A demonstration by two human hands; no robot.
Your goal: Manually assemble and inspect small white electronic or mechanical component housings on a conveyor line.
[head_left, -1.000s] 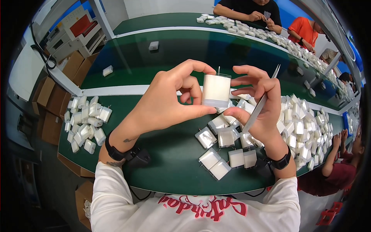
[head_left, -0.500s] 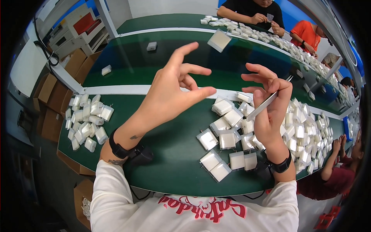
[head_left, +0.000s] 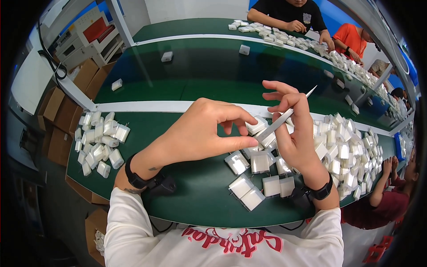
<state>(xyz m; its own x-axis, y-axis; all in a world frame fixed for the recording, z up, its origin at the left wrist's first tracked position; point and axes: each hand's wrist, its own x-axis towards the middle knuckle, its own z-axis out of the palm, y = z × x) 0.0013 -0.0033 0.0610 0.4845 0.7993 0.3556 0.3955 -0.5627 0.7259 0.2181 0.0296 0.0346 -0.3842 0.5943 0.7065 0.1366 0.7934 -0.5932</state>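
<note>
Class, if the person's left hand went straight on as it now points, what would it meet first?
Probably the white block just ahead of the left hand; depth is unclear, so it might pass above and meet the tweezers instead.

1. My one view looks from the wearer's head, above the near edge of the green worktable [head_left: 200, 191].
2. I face forward and steeply down, with the left hand [head_left: 198, 131] and right hand [head_left: 297, 135] close below me, over the worktable.
3. The fisheye sweeps from the white shirt [head_left: 178, 251] at the worktable's near edge to the dark green strip [head_left: 200, 75] beyond it.
</note>
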